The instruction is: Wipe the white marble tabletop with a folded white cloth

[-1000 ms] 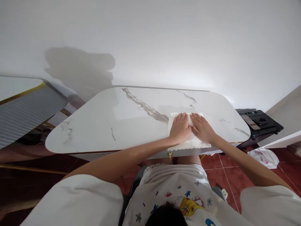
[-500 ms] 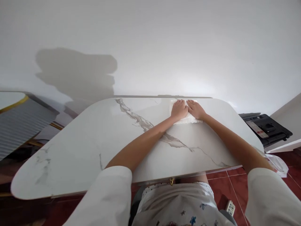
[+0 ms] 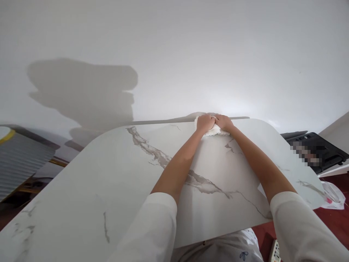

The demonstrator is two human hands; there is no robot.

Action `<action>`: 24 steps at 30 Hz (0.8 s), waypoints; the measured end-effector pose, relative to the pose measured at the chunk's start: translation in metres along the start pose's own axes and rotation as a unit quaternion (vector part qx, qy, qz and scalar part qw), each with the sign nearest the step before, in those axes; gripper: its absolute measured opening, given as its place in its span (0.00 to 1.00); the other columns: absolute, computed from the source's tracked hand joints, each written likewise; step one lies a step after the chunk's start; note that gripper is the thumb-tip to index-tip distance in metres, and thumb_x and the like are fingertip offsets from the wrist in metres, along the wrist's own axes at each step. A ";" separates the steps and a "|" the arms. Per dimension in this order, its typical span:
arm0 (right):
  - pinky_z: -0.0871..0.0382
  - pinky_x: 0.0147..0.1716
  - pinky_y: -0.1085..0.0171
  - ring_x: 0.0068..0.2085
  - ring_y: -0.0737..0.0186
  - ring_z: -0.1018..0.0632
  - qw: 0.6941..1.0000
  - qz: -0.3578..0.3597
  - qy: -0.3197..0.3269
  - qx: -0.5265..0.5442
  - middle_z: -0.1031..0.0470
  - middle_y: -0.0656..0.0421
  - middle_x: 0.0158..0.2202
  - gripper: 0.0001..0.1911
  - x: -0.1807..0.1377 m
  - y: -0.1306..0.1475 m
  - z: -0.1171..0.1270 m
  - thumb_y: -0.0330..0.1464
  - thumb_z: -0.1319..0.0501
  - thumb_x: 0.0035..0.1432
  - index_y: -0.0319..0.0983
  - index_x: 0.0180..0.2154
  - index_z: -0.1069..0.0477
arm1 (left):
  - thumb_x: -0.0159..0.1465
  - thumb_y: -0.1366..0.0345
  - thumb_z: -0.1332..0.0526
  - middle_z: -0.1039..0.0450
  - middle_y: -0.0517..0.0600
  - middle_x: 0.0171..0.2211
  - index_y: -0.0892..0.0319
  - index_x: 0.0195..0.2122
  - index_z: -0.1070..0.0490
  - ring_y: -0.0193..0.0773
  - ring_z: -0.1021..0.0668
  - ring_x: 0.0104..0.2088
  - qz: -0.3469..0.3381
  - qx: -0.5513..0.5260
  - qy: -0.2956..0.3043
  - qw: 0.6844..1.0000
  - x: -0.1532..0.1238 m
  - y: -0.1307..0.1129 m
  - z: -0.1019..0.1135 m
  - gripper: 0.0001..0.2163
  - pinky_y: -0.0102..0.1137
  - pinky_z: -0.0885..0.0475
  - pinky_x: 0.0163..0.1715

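Note:
Both arms reach straight out to the far edge of a white marble-patterned table (image 3: 131, 189). A white wiping cloth (image 3: 218, 131) lies bunched under my hands at that edge, close to the wall. My left hand (image 3: 205, 123) presses on the cloth's left part, its fingers bent over it toward the wall. Beside it, my right hand (image 3: 224, 122) grips the right part, with the two thumbs nearly touching. The fingertips of both hands are mostly hidden behind the knuckles.
The white wall (image 3: 174, 58) rises right behind the table. A grey ribbed cabinet (image 3: 24, 163) with gold trim stands left. At right are an open black case (image 3: 327, 149) and a clear plastic bag (image 3: 336, 196). A power strip (image 3: 275, 251) lies on the red floor.
Both hands have pushed the cloth forward to the table's far edge, and it is more bunched. My fingers, flatter before, now curl over it. The view has moved closer over the table.

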State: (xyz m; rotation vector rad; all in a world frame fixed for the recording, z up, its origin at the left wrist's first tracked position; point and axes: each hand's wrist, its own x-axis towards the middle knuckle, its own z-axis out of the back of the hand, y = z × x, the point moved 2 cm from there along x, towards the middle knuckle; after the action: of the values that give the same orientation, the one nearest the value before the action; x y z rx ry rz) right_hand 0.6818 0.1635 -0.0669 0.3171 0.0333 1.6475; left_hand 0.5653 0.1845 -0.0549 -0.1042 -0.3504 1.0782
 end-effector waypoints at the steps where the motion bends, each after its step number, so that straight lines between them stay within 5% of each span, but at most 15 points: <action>1: 0.35 0.45 0.58 0.49 0.51 0.25 1.000 0.006 -0.001 0.000 0.25 0.50 0.49 0.20 0.001 0.000 -0.001 0.35 0.57 0.66 0.38 0.45 0.29 | 0.66 0.65 0.55 0.24 0.56 0.41 0.60 0.36 0.27 0.47 0.25 0.43 -0.004 0.000 -0.004 1.000 0.000 0.001 -0.001 0.16 0.38 0.34 0.44; 10: 0.46 0.59 0.53 0.63 0.51 0.40 0.998 0.057 -0.028 0.006 0.39 0.47 0.63 0.25 -0.025 0.011 -0.006 0.31 0.57 0.64 0.30 0.59 0.41 | 0.66 0.70 0.55 0.30 0.59 0.49 0.63 0.48 0.33 0.45 0.31 0.52 -0.073 0.020 -0.021 0.997 -0.032 -0.001 0.002 0.15 0.38 0.40 0.54; 24: 0.52 0.63 0.50 0.67 0.48 0.46 1.000 0.024 0.016 -0.010 0.48 0.46 0.67 0.30 -0.180 0.084 0.018 0.32 0.59 0.64 0.26 0.64 0.49 | 0.66 0.69 0.55 0.37 0.60 0.58 0.66 0.58 0.40 0.47 0.37 0.60 -0.123 0.032 0.003 0.992 -0.182 -0.025 0.035 0.20 0.40 0.45 0.61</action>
State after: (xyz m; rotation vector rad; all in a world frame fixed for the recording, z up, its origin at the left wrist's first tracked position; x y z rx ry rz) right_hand 0.6159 -0.0248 -0.0657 0.2784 0.0325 1.6992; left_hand 0.4980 0.0100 -0.0574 -0.0061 -0.3136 0.8443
